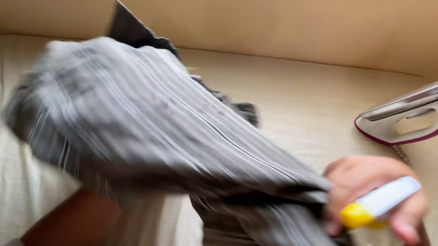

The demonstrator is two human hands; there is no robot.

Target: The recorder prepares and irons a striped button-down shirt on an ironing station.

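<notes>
Two hands are at work over a cream sheet-covered ironing surface [8, 125] that runs up to a tan wall. The right hand [375, 191] is clenched around a spray bottle [382, 204] with a white trigger head and a yellow collar; the clear body of the bottle hangs below the fingers, near the surface's right front corner. The same hand also presses against a grey striped garment [160, 125], pinching a bunched end of it just left of the bottle. The garment is blurred with motion and spreads in a wide fold from that hand up toward the left rear of the surface, with a dark corner of it sticking up against the wall. More of the striped cloth drops below the right hand toward the front edge.

Only the left forearm [74, 226] shows, at the front edge under the cloth; the left hand itself is hidden by the garment, so I cannot tell whether it grips anything.

A white iron with a magenta rim [413, 116] stands on its heel at the right rear corner, well apart from the hands.
</notes>
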